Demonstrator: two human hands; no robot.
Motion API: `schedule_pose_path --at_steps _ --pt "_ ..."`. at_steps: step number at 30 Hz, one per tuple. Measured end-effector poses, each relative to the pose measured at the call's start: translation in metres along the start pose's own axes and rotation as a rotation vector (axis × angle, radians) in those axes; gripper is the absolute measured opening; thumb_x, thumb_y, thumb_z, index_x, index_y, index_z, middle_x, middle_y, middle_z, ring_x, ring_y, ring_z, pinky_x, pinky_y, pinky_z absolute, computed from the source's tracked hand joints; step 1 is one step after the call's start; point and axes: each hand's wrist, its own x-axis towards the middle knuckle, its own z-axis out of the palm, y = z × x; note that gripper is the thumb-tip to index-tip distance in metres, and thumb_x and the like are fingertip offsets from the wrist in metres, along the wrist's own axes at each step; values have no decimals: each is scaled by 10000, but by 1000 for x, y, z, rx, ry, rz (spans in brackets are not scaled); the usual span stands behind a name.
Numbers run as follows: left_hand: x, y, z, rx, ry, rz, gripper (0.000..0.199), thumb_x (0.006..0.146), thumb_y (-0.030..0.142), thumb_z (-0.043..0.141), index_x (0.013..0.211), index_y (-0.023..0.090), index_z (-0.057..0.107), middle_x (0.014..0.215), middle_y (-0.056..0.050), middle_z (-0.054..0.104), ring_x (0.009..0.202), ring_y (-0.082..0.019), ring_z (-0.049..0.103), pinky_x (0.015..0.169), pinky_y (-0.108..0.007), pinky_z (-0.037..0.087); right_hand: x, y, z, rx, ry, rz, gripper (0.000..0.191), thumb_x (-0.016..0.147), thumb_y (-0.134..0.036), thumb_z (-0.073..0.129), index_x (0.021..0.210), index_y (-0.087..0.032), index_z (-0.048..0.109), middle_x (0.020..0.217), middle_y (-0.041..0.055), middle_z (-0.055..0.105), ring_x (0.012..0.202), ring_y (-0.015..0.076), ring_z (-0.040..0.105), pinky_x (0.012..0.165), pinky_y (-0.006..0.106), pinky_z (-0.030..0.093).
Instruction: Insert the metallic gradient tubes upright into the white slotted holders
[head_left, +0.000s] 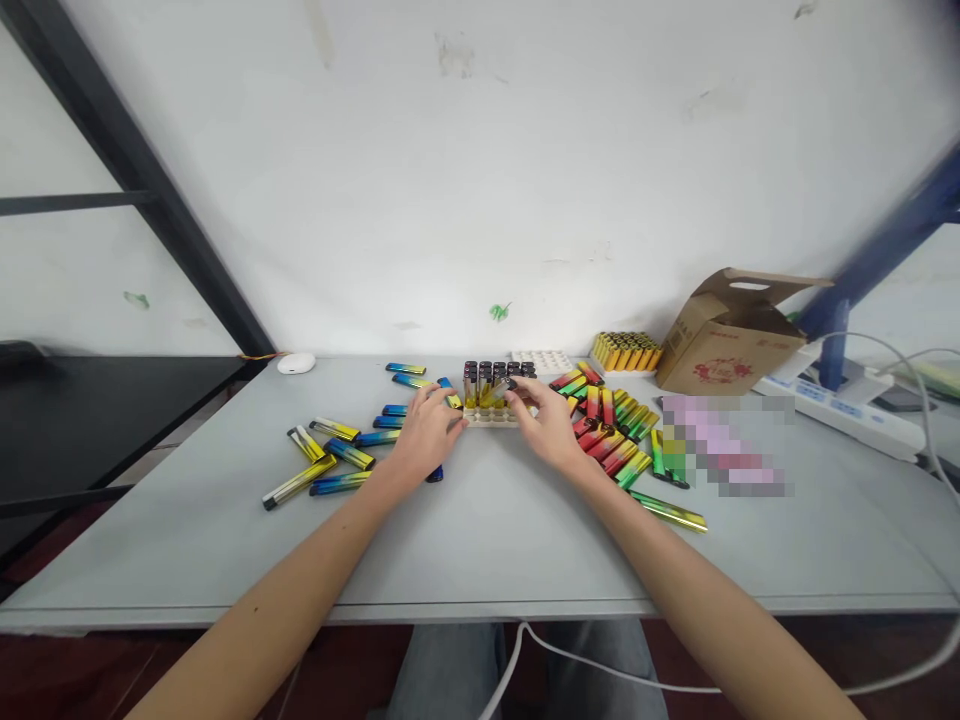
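My right hand (pixel 551 420) pinches a slim yellow-and-silver tube (pixel 496 391) with a black end, tilted over the white tray (pixel 491 415) with round holes. Behind it, several black-topped tubes (pixel 486 372) stand upright in the tray's rows. My left hand (pixel 430 430) is at the tray's left end, fingers curved and apart, thumb by the front corner; whether it presses on the tray I cannot tell. A blue-and-yellow tube (pixel 448 388) lies just beyond its fingers. Loose blue-and-yellow tubes (pixel 349 454) and yellow-and-silver tubes (pixel 300 482) lie to the left.
Red-and-yellow tubes (pixel 602 445) and green-and-yellow tubes (pixel 667 510) are heaped right of my right hand. Behind are a second white tray (pixel 541 358), a block of orange tubes (pixel 628 352) and an open cardboard box (pixel 720 345). A power strip (pixel 847 410) and cable lie far right.
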Motion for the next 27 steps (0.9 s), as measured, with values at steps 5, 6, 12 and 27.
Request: schedule_pose_path --at_steps 5,6,12,27 --pt "2 -3 0 11 -13 -55 146 824 260 627 764 243 759 1167 -104 656 1204 -362 486 960 -577 431 1 1 13 28 -75 4 282 881 -334 543 1093 -190 659 1040 102 699 911 211 649 832 357 512" --pt "3 -2 -1 19 -17 -70 133 820 266 637 764 245 756 1163 -101 658 1201 -366 485 946 -577 432 2 1 14 6 -103 -13 280 890 -324 526 1100 -188 654 1046 104 694 913 208 644 825 353 512" --pt "4 0 -3 45 -22 -87 85 799 272 674 846 229 730 1153 -100 655 1176 -344 503 931 -519 450 4 -3 21 -223 -207 -122 297 931 -262 443 1161 -181 613 1121 125 639 1003 233 601 881 383 473" --pt "8 13 -16 87 -132 -148 164 833 251 592 936 225 717 1173 -75 653 1204 -291 517 1005 -454 417 2 -11 23 -711 -53 -429 380 888 -177 487 1247 -215 609 1389 128 485 1351 305 354 1080 492 370"
